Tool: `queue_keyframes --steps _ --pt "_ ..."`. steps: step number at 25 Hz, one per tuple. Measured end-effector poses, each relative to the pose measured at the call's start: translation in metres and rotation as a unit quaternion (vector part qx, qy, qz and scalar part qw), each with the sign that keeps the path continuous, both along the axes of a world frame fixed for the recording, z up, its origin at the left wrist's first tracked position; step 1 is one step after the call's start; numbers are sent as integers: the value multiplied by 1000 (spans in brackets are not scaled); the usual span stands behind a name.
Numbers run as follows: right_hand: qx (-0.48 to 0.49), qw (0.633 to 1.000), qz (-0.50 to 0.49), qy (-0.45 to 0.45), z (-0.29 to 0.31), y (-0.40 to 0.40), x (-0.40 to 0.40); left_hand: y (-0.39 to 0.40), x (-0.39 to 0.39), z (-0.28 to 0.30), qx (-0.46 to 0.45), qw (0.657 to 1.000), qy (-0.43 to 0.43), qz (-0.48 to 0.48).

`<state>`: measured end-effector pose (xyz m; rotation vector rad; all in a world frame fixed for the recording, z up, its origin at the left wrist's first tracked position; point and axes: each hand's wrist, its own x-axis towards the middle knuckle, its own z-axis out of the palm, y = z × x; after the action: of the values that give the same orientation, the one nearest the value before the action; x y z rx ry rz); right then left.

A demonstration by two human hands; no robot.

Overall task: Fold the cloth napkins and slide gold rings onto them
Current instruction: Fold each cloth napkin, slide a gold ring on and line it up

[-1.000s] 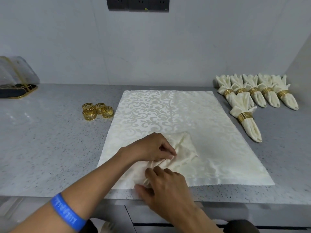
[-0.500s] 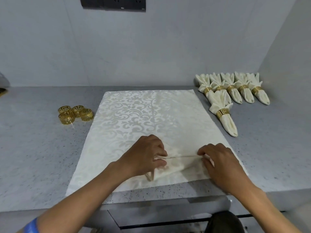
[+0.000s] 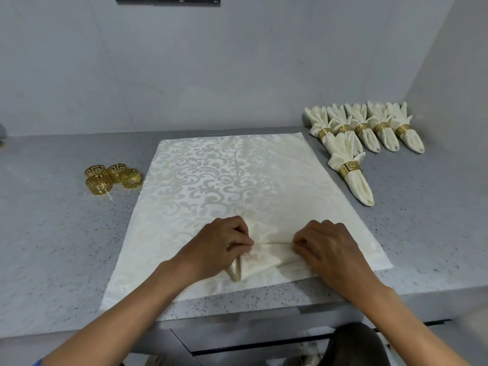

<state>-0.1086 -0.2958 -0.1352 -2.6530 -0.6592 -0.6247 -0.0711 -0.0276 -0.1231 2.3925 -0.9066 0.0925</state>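
Observation:
A small cream napkin [image 3: 266, 256] lies partly folded near the front of a large patterned cream cloth [image 3: 211, 178] spread on the grey counter. My left hand [image 3: 219, 247] pinches the left end of its raised crease, and my right hand [image 3: 330, 249] pinches the right end. The crease runs taut between the two hands. Several loose gold rings [image 3: 112, 178] sit in a cluster on the counter to the left of the cloth. Both hands cover the napkin's outer corners.
Several folded napkins with gold rings [image 3: 367, 130] lie in a row at the back right by the wall, and one more ringed napkin [image 3: 352, 175] lies in front of them. The grey counter [image 3: 52, 233] ends in a front edge just below the cloth.
My right hand has moved from the napkin's front edge out to the right end of the crease. The two hands now hold the fold stretched between them. The view shifted right.

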Motion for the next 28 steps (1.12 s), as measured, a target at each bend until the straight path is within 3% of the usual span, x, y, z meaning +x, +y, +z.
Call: queue_keyframes --steps 3,6,13,19,23,26,28 --pt "-92 993 75 -24 -1 5 2 -1 -1 -3 43 997 -65 -21" --pt "-96 989 105 46 2 2 6 0 -5 -4 108 980 -166 -27" --pt "-4 989 115 92 0 4 16 16 -23 19 220 972 -58 -62" --pt "-9 986 114 117 8 2 12 -13 -24 0 227 960 -150 58" --pt "-20 995 62 71 7 5 4 -19 -16 4 206 961 -172 66" --pt "74 989 -24 123 30 17 -8 -28 -22 44 138 983 -83 84" --pt "189 955 -13 229 56 18 -5 -30 -17 87 81 981 103 140"
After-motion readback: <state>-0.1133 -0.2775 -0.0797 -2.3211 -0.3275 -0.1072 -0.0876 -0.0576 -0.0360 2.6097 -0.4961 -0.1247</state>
